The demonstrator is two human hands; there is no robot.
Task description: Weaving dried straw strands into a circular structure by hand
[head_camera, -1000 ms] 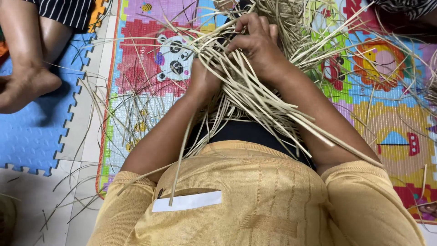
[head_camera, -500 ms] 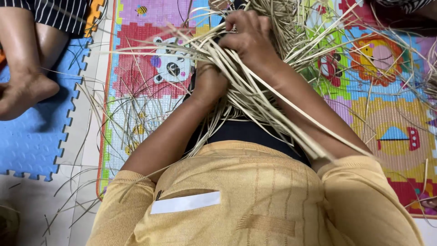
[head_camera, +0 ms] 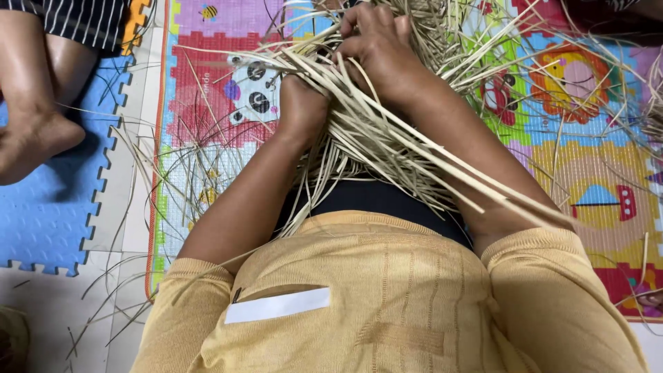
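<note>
A big bundle of pale straw strips point(head_camera: 387, 131) lies across my lap and fans out over the mat. My left hand point(head_camera: 300, 103) is pushed into the strips from the left, its fingers hidden among them. My right hand point(head_camera: 380, 52) sits on top of the bundle near the upper edge, fingers curled around several strips. Long loose strips run down over my right forearm toward the lower right. A woven part point(head_camera: 428, 21) of the same straw shows just above my right hand, partly cut off by the frame.
Under the straw lies a colourful picture play mat point(head_camera: 207, 83). Blue foam puzzle tiles point(head_camera: 48, 214) lie at left, where another person's bare leg and foot point(head_camera: 34, 131) rest. Loose strips are scattered on the floor at lower left.
The view has shifted slightly, so both hands sit higher in the frame. My right hand has drawn closer to the top of the bundle while still gripping strips.
</note>
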